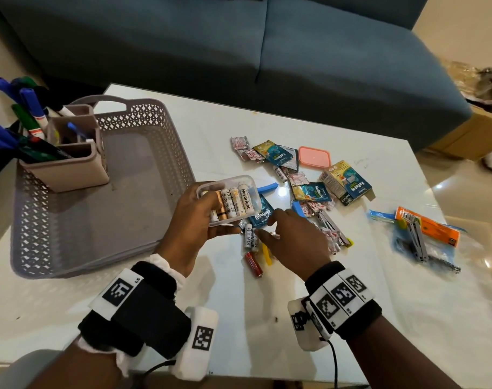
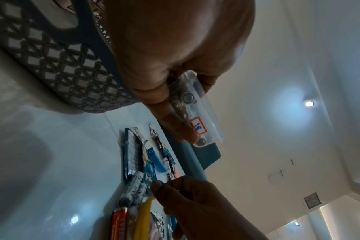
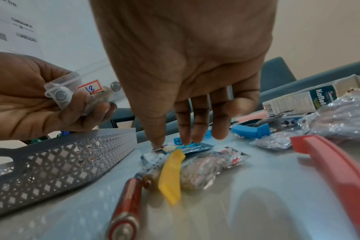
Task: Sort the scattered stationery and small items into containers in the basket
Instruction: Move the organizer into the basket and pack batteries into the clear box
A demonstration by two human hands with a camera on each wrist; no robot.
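My left hand grips a clear plastic tub tilted above the table, with several batteries lying in it. The tub carries a red-framed label on its underside. Beside it my right hand reaches down with straight fingers, whose tips rest on a blue sachet. Two white batteries, a red battery and a yellow clip lie just under that hand. The grey lattice basket stands to the left.
In the basket's far left corner a beige pen holder is full of markers. Sachets, a Koflet box, a pink lid, blue clips and a stapler are scattered right of centre. A plastic bag lies far right, a sofa behind.
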